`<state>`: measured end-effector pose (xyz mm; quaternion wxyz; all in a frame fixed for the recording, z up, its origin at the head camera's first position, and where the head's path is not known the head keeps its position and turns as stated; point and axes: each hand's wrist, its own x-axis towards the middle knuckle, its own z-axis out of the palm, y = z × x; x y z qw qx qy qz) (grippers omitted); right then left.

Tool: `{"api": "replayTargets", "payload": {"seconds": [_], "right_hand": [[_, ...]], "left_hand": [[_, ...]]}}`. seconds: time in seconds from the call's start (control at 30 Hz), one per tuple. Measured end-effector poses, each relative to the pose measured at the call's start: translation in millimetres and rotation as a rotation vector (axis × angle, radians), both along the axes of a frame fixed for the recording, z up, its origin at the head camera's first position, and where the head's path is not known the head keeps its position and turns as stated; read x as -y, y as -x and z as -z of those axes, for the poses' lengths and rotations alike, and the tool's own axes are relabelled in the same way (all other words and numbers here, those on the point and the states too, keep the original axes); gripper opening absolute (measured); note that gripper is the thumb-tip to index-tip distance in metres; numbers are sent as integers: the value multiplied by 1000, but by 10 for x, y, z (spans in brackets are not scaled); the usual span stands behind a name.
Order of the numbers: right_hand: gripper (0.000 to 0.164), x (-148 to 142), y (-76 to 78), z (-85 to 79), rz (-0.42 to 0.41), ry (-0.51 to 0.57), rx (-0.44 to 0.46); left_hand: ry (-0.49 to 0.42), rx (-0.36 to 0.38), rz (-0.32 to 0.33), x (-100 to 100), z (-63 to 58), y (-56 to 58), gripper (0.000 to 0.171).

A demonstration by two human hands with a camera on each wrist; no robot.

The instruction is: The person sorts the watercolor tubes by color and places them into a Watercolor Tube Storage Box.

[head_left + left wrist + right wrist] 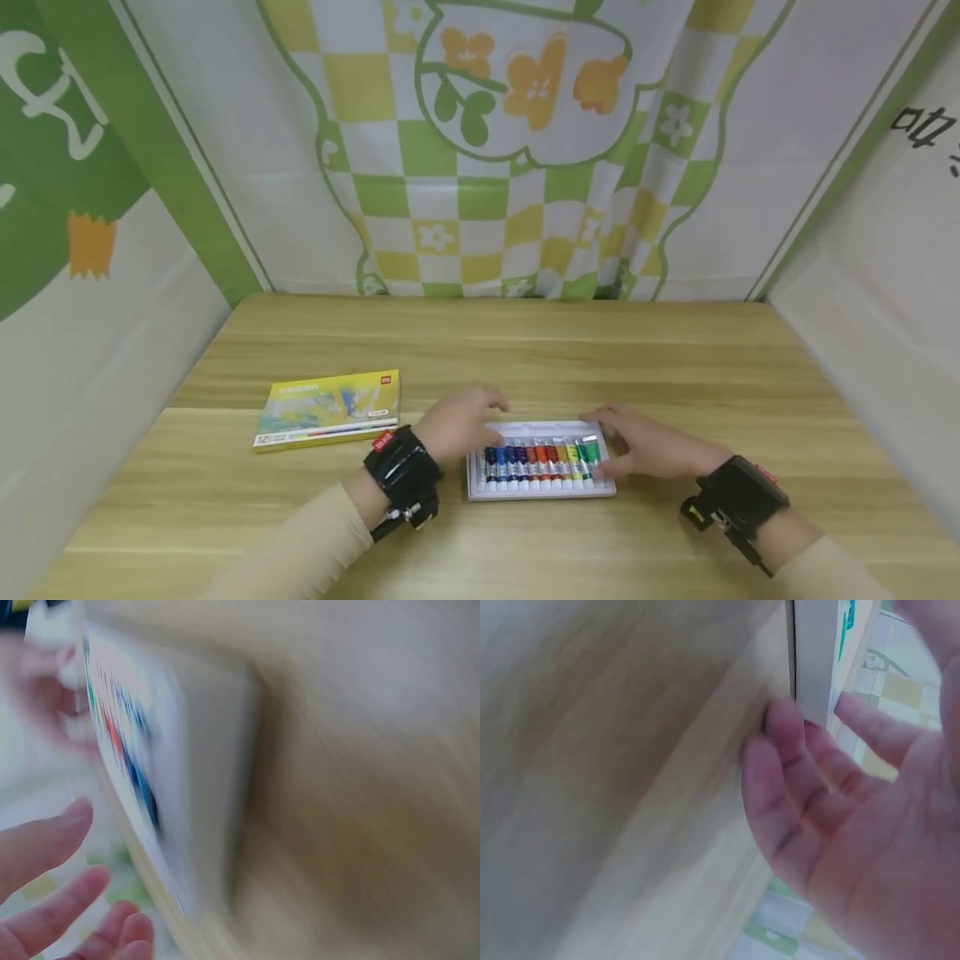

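A shallow white tray of paint tubes (542, 495) lies on the table before me, its several tubes in a row from dark blue to green. My right hand (651, 443) holds the tray's right end, thumb at the near side and index finger at the back corner. In the right wrist view, the fingers (769, 776) curl at the tray's white end wall (815, 667). My left hand (459, 423) hovers at the tray's left end with loose, spread fingers and nothing in them. The left wrist view shows its fingertips (79, 817) apart from the tray.
A yellow paint box (330, 412) with a painted picture and the number 12 lies to the left of the tray. The wooden table (525, 550) meets a patterned curtain (517, 208) at the back, with fabric walls on both sides.
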<state>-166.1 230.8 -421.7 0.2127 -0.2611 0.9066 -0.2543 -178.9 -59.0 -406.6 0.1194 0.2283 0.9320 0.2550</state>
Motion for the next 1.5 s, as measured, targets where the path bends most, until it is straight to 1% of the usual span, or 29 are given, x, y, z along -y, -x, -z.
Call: {"api": "replayTargets", "payload": {"seconds": [0.07, 0.13, 0.23, 0.3, 0.47, 0.6, 0.73, 0.93, 1.1, 1.23, 1.3, 1.4, 1.5], "right_hand": [[66, -7, 48, -2, 20, 2, -19], [54, -10, 102, -13, 27, 10, -29], [42, -21, 184, -29, 17, 43, -3], [38, -32, 234, -37, 6, 77, 28], [34, -38, 318, -35, 16, 128, 86], [31, 36, 356, -61, 32, 105, 105], [27, 149, 396, -116, 30, 44, 95], [23, 212, 416, -148, 25, -29, 84], [17, 216, 411, -126, 20, -44, 51], [22, 276, 404, -93, 38, -79, 25], [22, 302, 403, -71, 59, -103, 31], [23, 319, 407, -44, 76, -102, 50], [23, 316, 407, -22, 69, -89, 58]], "left_hand": [[-7, 26, -70, 156, 25, 86, 43], [-14, 50, -105, 256, 46, 162, 43], [-23, 72, -89, 323, 67, 229, 41], [-32, 84, -73, 334, 75, 245, 38], [-54, 102, -63, 338, 77, 232, 31], [-76, 138, -70, 343, 75, 212, 25], [-89, 160, -86, 337, 64, 194, 23], [-89, 162, -79, 322, 65, 175, 22], [-104, 176, -77, 340, 92, 171, 23], [-91, 169, -76, 355, 128, 177, 23], [-77, 171, -74, 353, 138, 181, 23], [-66, 185, -73, 342, 136, 184, 22], [-52, 189, -80, 329, 120, 182, 18]]}}
